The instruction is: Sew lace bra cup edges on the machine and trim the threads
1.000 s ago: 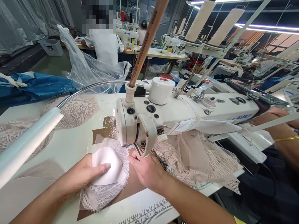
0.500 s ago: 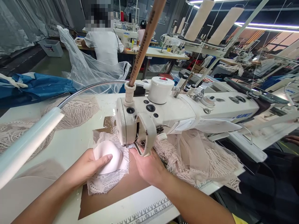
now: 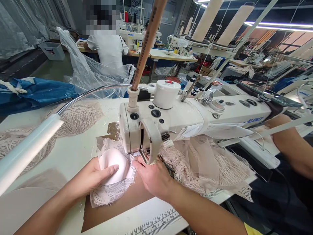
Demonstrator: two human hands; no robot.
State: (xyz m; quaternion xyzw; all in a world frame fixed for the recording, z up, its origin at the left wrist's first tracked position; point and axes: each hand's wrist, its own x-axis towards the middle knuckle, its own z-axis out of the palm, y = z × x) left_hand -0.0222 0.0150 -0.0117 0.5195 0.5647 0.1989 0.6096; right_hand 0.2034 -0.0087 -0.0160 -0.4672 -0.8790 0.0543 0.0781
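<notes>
A pale pink moulded bra cup (image 3: 111,160) with lace (image 3: 109,195) around it lies under the head of a white sewing machine (image 3: 168,119). My left hand (image 3: 99,173) grips the cup from the left, thumb on top and its other fingers hidden beneath. Close by the needle, my right hand (image 3: 154,176) is closed, its fingertips at the cup's lacy right edge. The machine's front guard (image 3: 155,140) covers part of those fingers. Both hands rest low over a brown sheet (image 3: 117,213) on the machine table.
More beige lace and mesh (image 3: 205,163) is heaped right of the needle. Lace pieces (image 3: 75,119) lie at the left under a white lamp tube (image 3: 31,150). A printed ruler (image 3: 156,223) edges the table. Another person's arm (image 3: 290,143) shows at right; a co-worker (image 3: 107,49) sits ahead.
Another person's arm has come into view at the right behind the machine. My right fingertips show more at the cup's edge; the cup has barely shifted under my left hand.
</notes>
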